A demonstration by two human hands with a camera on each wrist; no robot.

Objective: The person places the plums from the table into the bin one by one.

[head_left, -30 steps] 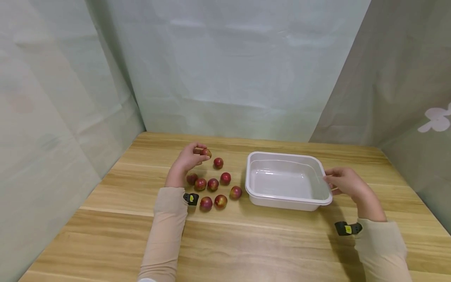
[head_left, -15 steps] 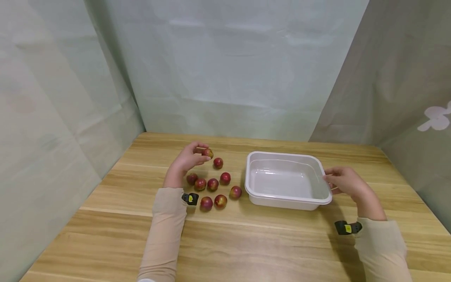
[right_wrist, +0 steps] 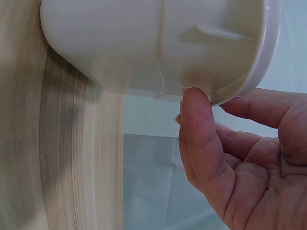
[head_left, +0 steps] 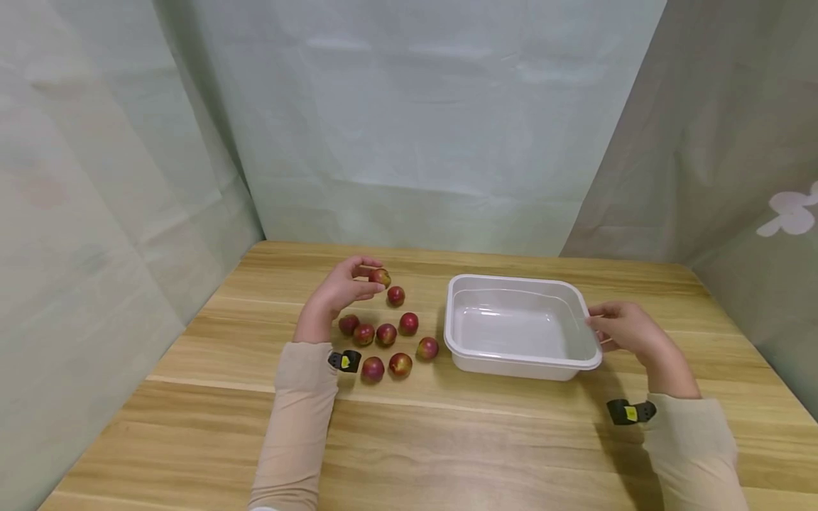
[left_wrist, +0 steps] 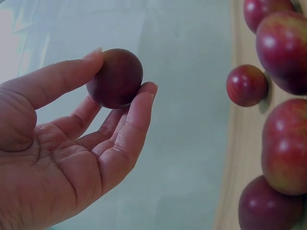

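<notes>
Your left hand [head_left: 337,292] pinches one red plum [left_wrist: 115,77] between the thumb tip and the fingertips [left_wrist: 144,96], the palm turned up and the other fingers loosely curved beneath it. The plum is lifted clear of the table, above the far end of the loose fruit. Just beside it on the wood lies a single plum [head_left: 395,295], and nearer to you the other plums [head_left: 386,333] lie in a loose cluster, some touching, close to your left wrist.

Your right hand [head_left: 629,333] is at the right end of the white plastic tub [head_left: 486,284]. A fingertip [right_wrist: 194,103] presses up against the underside of its rim, and the thumb lies over the rim's edge, so you hold the rim between them; the remaining fingers are relaxed and slightly bent. The tub sits on the wooden table [head_left: 447,440], just to the right of the cluster, with nothing in it. Pale green cloth [head_left: 409,121] hangs behind and to both sides.
</notes>
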